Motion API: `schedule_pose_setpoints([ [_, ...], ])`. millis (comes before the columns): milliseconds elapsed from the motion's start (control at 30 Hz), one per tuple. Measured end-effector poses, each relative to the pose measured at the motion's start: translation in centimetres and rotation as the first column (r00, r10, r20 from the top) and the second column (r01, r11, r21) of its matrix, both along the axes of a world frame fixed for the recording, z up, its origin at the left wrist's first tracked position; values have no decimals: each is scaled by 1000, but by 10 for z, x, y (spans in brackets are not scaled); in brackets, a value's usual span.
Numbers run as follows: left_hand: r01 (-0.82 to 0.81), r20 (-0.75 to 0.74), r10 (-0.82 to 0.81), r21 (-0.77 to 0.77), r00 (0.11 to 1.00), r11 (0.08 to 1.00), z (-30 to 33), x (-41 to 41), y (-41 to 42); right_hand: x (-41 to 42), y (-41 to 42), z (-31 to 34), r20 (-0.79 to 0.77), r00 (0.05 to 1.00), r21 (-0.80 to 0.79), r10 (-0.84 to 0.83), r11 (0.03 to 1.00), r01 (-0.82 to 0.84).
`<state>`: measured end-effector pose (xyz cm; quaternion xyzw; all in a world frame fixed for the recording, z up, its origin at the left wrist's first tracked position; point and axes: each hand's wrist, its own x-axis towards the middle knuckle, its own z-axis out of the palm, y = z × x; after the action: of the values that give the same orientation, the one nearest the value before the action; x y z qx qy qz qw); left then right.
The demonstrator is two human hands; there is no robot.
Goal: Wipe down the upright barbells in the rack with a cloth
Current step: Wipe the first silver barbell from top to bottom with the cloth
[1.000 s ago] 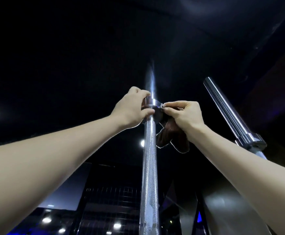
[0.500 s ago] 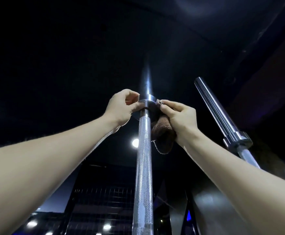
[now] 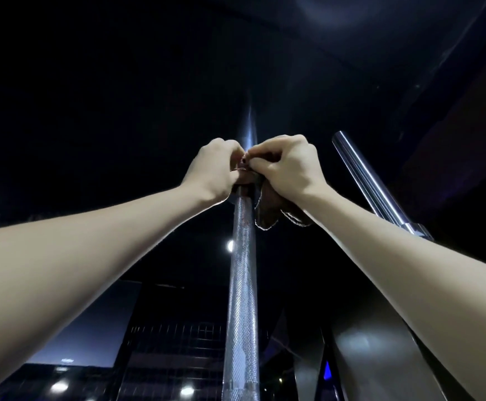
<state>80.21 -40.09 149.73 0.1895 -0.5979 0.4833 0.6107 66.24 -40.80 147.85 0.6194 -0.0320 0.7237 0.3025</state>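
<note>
A chrome barbell (image 3: 241,285) stands upright in the middle of the view, its knurled shaft rising to a collar and a smooth sleeve above. Both arms reach up to the collar. My left hand (image 3: 213,169) is curled round the bar at the collar from the left. My right hand (image 3: 288,166) grips a brown cloth (image 3: 268,212) against the bar's right side, fingers curled, the cloth's loose end hanging below the wrist. The two hands touch at their fingertips. The collar is mostly hidden behind them.
A second upright barbell (image 3: 366,180) leans at the right, its smooth sleeve and collar visible above my right forearm. A dark ceiling spreads overhead. Dark panels and small ceiling lights (image 3: 230,246) show behind and below the bars.
Both hands have closed in together over the collar, which they now cover. The cloth has been drawn tighter against the bar. The view has shifted slightly.
</note>
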Motion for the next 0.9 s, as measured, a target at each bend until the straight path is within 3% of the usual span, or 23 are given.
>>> schedule_pose_setpoints([
  [133, 329, -5, -331, 121, 944, 936, -2, 10, -17, -3, -25, -2, 40, 954, 105, 297, 948, -300],
  [267, 671, -97, -673, 262, 733, 694, -9, 16, -32, -3, -46, -5, 110, 789, 254, 604, 751, -610],
  [333, 745, -141, -746, 307, 651, 592, -13, 18, -33, -3, -57, -9, 119, 773, 316, 624, 714, -625],
  [400, 756, -174, -761, 378, 625, 534, -19, 20, -29, -2, -69, -12, 137, 812, 350, 567, 739, -575],
  [433, 722, -181, -725, 404, 664, 561, -22, 22, -25, -2, -72, -12, 151, 820, 353, 552, 745, -566],
  [467, 645, -174, -637, 402, 751, 650, -23, 24, -20, -2, -73, -10, 162, 822, 349, 545, 748, -565],
  [533, 413, -118, -396, 301, 911, 860, -20, 26, -8, -5, -70, -7, 163, 847, 319, 506, 785, -531],
  [600, 216, -27, -214, 179, 976, 960, -15, 20, 4, -11, -61, -6, 153, 875, 262, 459, 835, -484],
  [733, -125, 106, 117, 71, 987, 990, -6, 0, 18, -14, -25, -4, 66, 942, 110, 329, 936, -334],
  [833, -220, 87, 216, 49, 973, 974, -4, -5, 14, -9, -4, -2, -13, 992, 54, 129, 990, -129],
  [900, -255, 42, 253, 36, 966, 966, -3, -4, 11, -8, -6, -1, -21, 992, 54, 122, 991, -120],
])
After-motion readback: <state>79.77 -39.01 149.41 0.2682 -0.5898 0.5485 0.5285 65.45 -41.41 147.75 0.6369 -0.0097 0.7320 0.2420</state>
